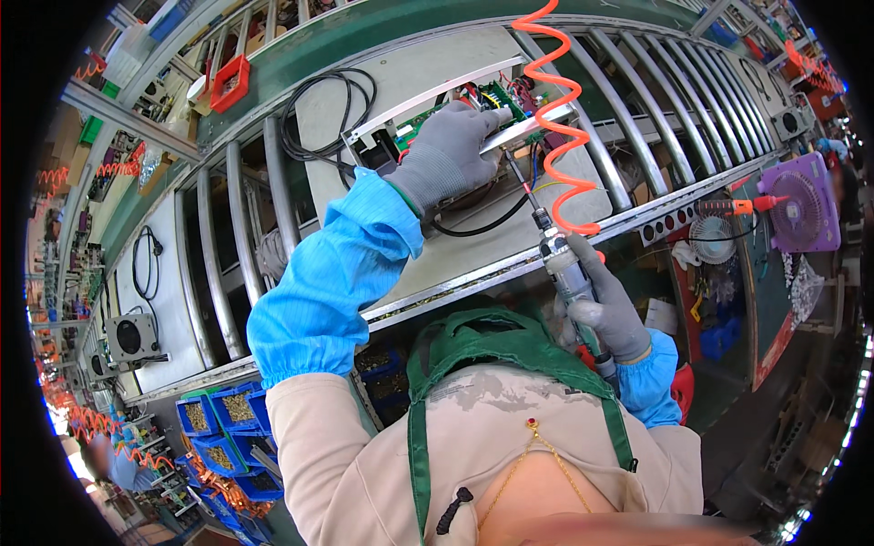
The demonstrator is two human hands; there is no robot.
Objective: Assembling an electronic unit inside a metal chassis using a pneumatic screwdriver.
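A metal chassis (pixel 535 127) with circuit boards and coloured wires inside lies on a pale board over the roller conveyor. My left hand (pixel 451 150), in a grey glove, grips its near rim, fingers over the top and thumb at the front. My right hand (pixel 608 309), also gloved, is wrapped round a power screwdriver (pixel 566 264). The long bit points up and left to the chassis's near side, close to my left thumb. Whether the tip sits in a screw is too small to tell.
An orange coiled hose (pixel 575 141) hangs in front of the chassis's right end. Black cable (pixel 296 136) loops lie left of it. Metal rollers (pixel 628 114) run to both sides. Blue bins (pixel 238 407) of small parts stand lower left; a purple fan (pixel 801 207) is at right.
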